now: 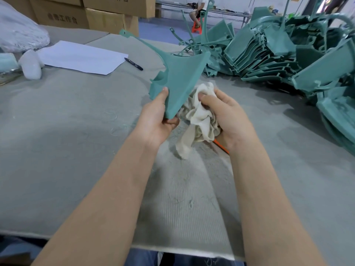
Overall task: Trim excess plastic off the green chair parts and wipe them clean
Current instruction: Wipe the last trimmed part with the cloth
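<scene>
My left hand (158,117) grips the lower corner of a green chair part (180,77) and holds it up above the table, its thin arm reaching up and to the left. My right hand (226,114) holds a bunched off-white cloth (199,120) right beside the part's lower edge, with a tail of cloth hanging down to the table. An orange tool (221,144) lies on the table, mostly hidden under my right hand and wrist.
A big pile of green chair parts (284,47) fills the right side of the grey felt table (67,131). A white sheet (80,56) and a black pen (133,63) lie at the back left. Cardboard boxes (80,14) stand behind, and a person (199,8) sits far back.
</scene>
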Motion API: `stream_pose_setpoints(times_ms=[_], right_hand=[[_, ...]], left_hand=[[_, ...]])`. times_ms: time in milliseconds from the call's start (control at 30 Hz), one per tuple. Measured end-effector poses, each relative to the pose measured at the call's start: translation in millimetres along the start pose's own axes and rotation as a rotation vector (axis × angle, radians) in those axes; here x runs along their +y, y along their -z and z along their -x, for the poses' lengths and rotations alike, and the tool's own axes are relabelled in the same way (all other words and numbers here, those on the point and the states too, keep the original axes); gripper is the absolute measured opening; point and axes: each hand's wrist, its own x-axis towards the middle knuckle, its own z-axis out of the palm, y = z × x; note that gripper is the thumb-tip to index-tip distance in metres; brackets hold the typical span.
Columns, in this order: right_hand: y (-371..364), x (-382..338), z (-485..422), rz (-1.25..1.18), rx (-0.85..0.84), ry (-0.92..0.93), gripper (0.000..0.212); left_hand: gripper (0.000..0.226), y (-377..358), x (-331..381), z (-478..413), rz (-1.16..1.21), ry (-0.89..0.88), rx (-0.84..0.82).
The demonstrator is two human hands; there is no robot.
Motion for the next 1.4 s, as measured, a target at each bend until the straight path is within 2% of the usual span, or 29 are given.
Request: stream_pose_setpoints(times_ms=[167,367,667,900,1133,1200,1300,1400], right_hand=[[-5,3,1,0.088,-0.074,-0.012,0.008],[-8,9,-1,0.183,-0.003,0.065,0.031],[-9,11,-1,0.246,0.025,0.102,0.025],[-9,9,-1,0.274,0.024,0.092,0.025],[-8,9,0,0.302,0.03,0.093,0.012],[-8,10,0,0.299,0.026,0.098,0.015],[-9,11,0,0.312,0.023,0.123,0.031],[-9,10,-1,0.319,0.027,0.135,0.029]], left_hand=[[0.022,1,-3,-3,-0.087,-0.041,0.042],[0.014,-1,-5,-1,-0.209,-0.205,0.108],[0.02,0,-4,1,-0.155,-0.14,0.036],[0.024,0,-5,2,-0.191,-0.122,0.04],[0.026,0,-5,0,-0.154,-0.069,0.024],[0.026,0,-5,0,-0.15,-0.068,0.027],[0.026,1,-5,-1,-0.148,-0.083,0.038],[0.024,1,-6,-2,-0.132,-0.071,0.023]])
